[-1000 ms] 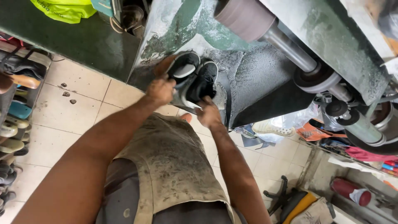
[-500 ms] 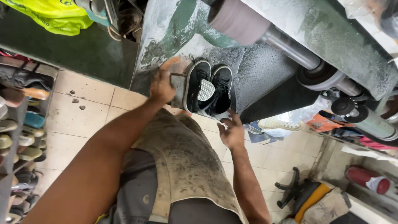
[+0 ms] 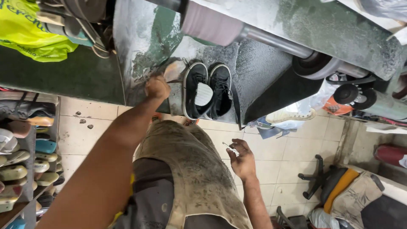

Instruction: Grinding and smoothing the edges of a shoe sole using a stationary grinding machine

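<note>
A pair of black shoes [image 3: 208, 90] with white soles stands side by side on a dusty ledge [image 3: 250, 63] of a grey sanding machine. A white insole [image 3: 204, 94] sticks out of the left shoe. My left hand [image 3: 157, 87] is a closed fist just left of the shoes, beside a tan shoe sole [image 3: 174, 70] and a small grey block [image 3: 175, 99]; I cannot tell whether it grips anything. My right hand [image 3: 242, 157] hangs low by my dusty apron [image 3: 190, 169], pinching a small thin metal piece [image 3: 229, 146].
A long roller shaft [image 3: 237, 29] with wheels [image 3: 316, 65] runs across the machine above the shoes. Shelves of shoes and soles [image 3: 21, 157] fill the left side. A yellow-green bag [image 3: 29, 29] lies top left. A chair base [image 3: 316, 180] and bags stand on the tiled floor at right.
Both hands have let go of the shoes, which now rest on the ledge. My right hand dropped down toward my apron. My left hand moved left of the shoes.
</note>
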